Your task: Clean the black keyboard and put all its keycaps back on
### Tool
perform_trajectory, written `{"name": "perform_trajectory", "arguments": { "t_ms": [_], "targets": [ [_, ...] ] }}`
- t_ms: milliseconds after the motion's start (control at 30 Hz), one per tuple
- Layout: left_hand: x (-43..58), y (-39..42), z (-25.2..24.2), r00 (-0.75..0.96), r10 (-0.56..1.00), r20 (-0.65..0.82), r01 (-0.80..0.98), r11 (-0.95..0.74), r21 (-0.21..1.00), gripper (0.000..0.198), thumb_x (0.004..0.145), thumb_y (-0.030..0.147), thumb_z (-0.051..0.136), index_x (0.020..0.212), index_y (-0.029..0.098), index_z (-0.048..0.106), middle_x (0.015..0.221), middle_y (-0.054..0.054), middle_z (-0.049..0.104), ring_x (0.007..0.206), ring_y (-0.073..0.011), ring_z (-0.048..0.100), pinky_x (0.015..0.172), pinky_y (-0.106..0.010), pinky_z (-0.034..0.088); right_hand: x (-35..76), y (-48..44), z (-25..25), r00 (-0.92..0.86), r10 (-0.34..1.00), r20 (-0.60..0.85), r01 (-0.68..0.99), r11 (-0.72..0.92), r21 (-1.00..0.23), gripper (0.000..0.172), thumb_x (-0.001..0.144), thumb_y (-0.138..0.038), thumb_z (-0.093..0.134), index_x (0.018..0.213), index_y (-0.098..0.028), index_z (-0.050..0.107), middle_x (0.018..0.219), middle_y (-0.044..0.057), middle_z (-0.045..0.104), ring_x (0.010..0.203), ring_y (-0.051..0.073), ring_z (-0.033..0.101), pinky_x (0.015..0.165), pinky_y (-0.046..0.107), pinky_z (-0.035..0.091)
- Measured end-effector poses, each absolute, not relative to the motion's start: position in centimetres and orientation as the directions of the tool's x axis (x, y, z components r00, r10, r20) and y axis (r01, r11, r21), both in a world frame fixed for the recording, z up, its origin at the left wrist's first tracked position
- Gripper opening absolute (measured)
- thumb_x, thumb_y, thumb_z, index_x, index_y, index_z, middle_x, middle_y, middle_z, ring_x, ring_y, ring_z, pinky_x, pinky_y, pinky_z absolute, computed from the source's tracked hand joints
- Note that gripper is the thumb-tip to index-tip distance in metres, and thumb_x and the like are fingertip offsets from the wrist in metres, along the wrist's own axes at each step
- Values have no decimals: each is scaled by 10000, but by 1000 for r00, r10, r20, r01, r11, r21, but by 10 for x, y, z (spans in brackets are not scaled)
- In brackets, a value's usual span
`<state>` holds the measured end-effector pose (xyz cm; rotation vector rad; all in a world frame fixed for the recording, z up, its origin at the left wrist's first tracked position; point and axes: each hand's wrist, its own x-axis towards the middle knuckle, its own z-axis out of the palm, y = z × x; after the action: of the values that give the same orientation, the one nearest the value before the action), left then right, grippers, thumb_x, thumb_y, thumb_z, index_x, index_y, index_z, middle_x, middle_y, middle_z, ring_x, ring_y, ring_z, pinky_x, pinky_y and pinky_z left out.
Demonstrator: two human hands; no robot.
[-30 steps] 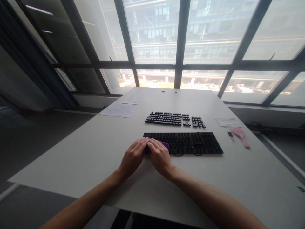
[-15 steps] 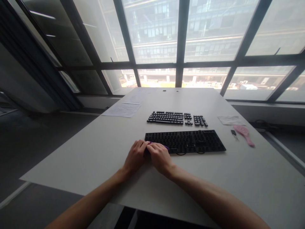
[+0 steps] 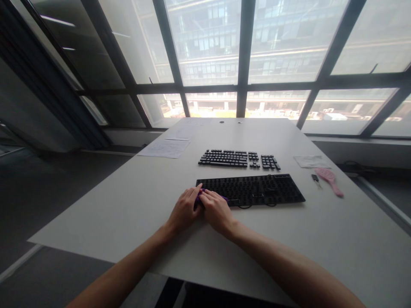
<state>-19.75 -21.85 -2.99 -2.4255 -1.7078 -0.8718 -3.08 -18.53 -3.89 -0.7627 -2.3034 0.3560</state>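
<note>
Tall windows with dark metal frames (image 3: 241, 87) fill the upper frame, with hazy daylight and a glass office building (image 3: 208, 42) beyond. A white rectangular table (image 3: 128, 205) spans the centre. Dark grey floor (image 3: 48, 192) lies at left.

White table (image 3: 128, 214), black keyboard (image 3: 257, 188) up front, loose keycaps (image 3: 224, 158) in rows behind it, papers (image 3: 165, 148) far left, pink brush (image 3: 329, 179) right
</note>
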Motion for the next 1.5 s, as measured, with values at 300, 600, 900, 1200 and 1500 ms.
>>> {"name": "perform_trajectory", "arguments": {
  "t_ms": [300, 600, 900, 1200, 1500],
  "targets": [
    [-194, -217, -18, 165, 737, 656, 908, -373, 191, 544, 980, 189, 484, 1515, 191, 385, 1451, -148, 520, 1371, -307, 469, 1170, -516, 396, -31, -167, -25, -518, 580, 629, 436, 812, -389, 386, 995, -96, 442, 1309, -176, 651, 1434, 89, 608, 1426, 228, 456, 1216, 405, 338],
    [-211, -205, -43, 289, 885, 364, 878, -397, 268, 888, 876, 320, 655, 1608, 135, 188, 1595, -214, 359, 1489, -363, 338, 1211, -566, 333, -44, -152, -27, -551, 740, 387, 612, 673, -415, 468, 971, -198, 527, 1432, -120, 541, 1508, 198, 507, 1435, 282, 433, 1206, 436, 318],
    [-213, -204, -37, 272, 896, 352, 857, -392, 335, 989, 795, 322, 771, 1594, 117, 225, 1583, -236, 376, 1467, -381, 375, 1197, -589, 351, -42, -159, -21, -561, 718, 411, 549, 695, -464, 345, 963, -108, 486, 1265, -148, 649, 1375, 127, 645, 1328, 230, 555, 1167, 354, 370],
    [-213, -204, -41, 242, 887, 394, 840, -394, 373, 872, 841, 229, 646, 1607, 229, 230, 1621, -127, 354, 1471, -333, 389, 1212, -553, 368, -28, -195, -3, -658, 701, 277, 542, 695, -472, 277, 871, -53, 508, 994, -231, 682, 1050, 40, 760, 941, 210, 714, 791, 269, 516],
    [-207, -206, -31, 257, 875, 412, 837, -414, 358, 978, 837, 298, 767, 1614, 221, 180, 1594, -187, 381, 1487, -351, 352, 1194, -574, 364, -7, -137, 0, -426, 803, 417, 620, 595, -512, 366, 936, -62, 463, 1195, -188, 689, 1281, 87, 703, 1203, 214, 638, 1028, 311, 476]
  ]
}}
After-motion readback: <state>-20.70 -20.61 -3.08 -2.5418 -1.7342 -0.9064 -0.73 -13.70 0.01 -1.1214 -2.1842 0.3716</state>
